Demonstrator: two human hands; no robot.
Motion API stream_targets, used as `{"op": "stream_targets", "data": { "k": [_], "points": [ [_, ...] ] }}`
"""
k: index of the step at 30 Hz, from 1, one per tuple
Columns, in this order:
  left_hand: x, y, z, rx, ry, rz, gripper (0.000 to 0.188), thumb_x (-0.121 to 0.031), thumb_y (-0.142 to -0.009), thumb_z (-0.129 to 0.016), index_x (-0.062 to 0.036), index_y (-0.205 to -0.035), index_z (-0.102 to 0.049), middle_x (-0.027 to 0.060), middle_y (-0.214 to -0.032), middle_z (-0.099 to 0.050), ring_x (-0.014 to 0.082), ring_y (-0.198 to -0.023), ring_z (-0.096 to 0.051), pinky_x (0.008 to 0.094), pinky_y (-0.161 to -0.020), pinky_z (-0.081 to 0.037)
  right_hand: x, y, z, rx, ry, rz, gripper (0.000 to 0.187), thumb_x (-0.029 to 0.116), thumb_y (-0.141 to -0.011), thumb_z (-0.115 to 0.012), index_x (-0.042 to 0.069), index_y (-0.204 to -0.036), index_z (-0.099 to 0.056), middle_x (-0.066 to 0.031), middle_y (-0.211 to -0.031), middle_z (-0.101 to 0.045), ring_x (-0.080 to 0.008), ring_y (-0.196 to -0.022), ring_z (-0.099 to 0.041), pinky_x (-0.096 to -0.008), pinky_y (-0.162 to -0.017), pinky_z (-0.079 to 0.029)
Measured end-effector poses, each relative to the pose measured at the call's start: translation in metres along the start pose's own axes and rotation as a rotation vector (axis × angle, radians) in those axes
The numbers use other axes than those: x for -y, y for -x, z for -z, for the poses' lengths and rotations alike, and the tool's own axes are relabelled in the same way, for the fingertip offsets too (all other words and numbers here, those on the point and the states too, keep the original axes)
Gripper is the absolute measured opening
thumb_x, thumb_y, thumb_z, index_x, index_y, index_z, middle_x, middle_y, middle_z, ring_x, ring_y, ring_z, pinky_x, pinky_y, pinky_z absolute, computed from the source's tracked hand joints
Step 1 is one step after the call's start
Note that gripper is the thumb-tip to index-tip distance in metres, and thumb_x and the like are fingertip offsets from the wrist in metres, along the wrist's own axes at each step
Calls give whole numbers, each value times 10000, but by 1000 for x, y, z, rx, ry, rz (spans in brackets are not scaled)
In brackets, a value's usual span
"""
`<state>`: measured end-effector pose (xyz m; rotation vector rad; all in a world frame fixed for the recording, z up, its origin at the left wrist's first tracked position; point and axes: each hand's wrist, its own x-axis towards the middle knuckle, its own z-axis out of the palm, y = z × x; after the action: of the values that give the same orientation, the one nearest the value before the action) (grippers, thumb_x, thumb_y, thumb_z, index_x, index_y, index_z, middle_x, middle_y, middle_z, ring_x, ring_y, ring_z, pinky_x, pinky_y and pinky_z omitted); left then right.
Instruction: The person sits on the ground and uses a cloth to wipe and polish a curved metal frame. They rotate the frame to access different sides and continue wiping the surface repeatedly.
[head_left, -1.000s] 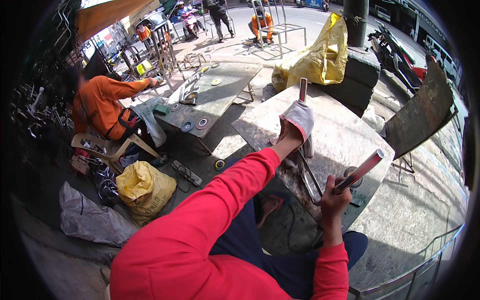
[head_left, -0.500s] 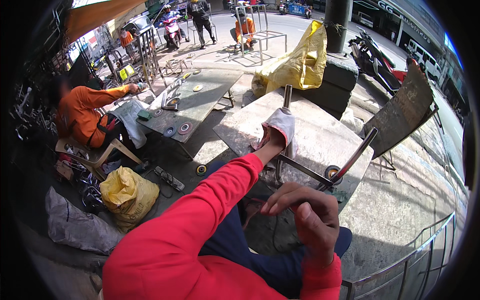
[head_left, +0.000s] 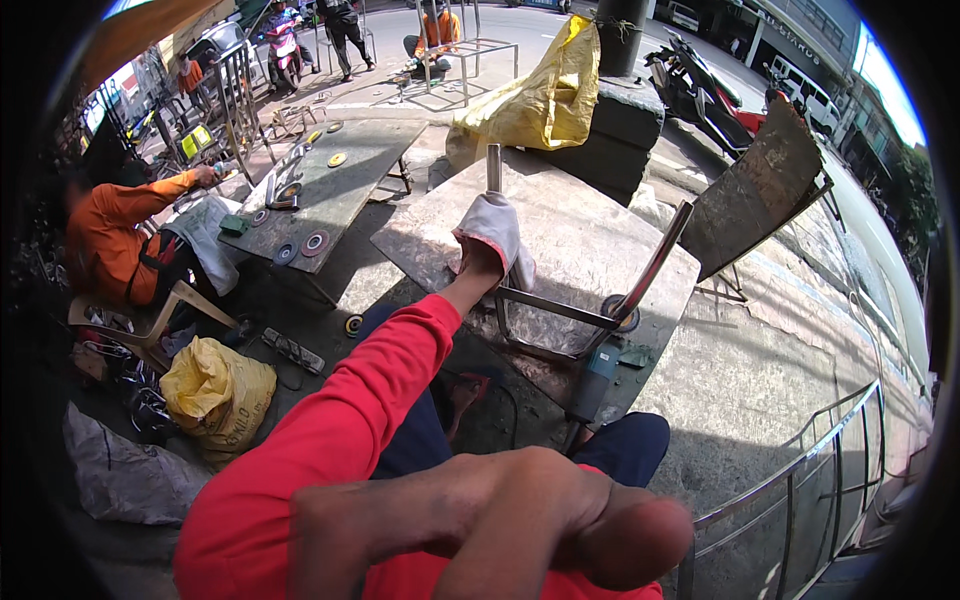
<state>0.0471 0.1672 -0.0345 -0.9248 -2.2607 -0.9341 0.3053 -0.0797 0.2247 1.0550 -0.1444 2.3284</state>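
My left hand (head_left: 490, 232), in a grey-white cloth glove with a red-edged cuff, is closed round one leg of a metal tube frame (head_left: 556, 306). The tube's bright end sticks up above the glove. The frame stands on a worn board table, its other leg slanting up to the right. Close to the camera, my bare right hand (head_left: 500, 500) is raised over my red shirt, its fingers bent and apart. Its fingertips run off the lower edge, and I see nothing in it. A teal-grey angle grinder (head_left: 597, 378) lies by the frame at the table's near right edge.
To the left, a person in orange (head_left: 125, 240) sits beside a low table (head_left: 375, 165) with discs on it. A yellow sack (head_left: 218, 395) and a power strip (head_left: 292, 350) lie on the ground. A metal railing (head_left: 790, 470) runs at lower right; a yellow sheet (head_left: 545, 95) lies beyond my table.
My right hand has come up and left, nearer the camera, uncovering the angle grinder. The view has turned slightly right. My left hand stays on the frame.
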Motion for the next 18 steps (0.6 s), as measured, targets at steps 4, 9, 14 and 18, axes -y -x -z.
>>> {"op": "stream_targets", "data": {
  "k": [4,9,14,18],
  "points": [
    [-3,1,6,46,-159,-74,185,-79,-795,-595,10,-958,-592,47,-706,-591,190,-608,-617,322,-524,-478,-11,16,6,93,0,13,853,639,-983,-236,-57,-828,-703,-294,-1006,-578,-280,-703,-573,-361,-638,-482],
    [1,2,4,27,-20,-23,169,-108,-835,-560,17,-949,-571,91,-703,-596,244,-622,-621,365,-539,-485,0,23,7,76,-28,-58,894,673,-969,-227,-78,-838,-693,-301,-1024,-552,-261,-718,-561,-340,-660,-473],
    [5,1,0,-9,313,194,300,-285,-961,-453,-49,-818,-569,192,-658,-597,409,-680,-614,499,-565,-464,-5,15,10,182,-8,78,918,713,-947,-232,-78,-859,-687,-297,-1106,-509,-250,-746,-551,-324,-687,-465],
    [4,2,2,51,232,145,143,-184,-911,-505,-52,-901,-559,102,-680,-572,289,-650,-606,408,-551,-472,8,12,16,264,-6,-66,908,714,-944,-246,-75,-869,-687,-296,-1133,-491,-256,-783,-549,-330,-719,-462]
  ]
}}
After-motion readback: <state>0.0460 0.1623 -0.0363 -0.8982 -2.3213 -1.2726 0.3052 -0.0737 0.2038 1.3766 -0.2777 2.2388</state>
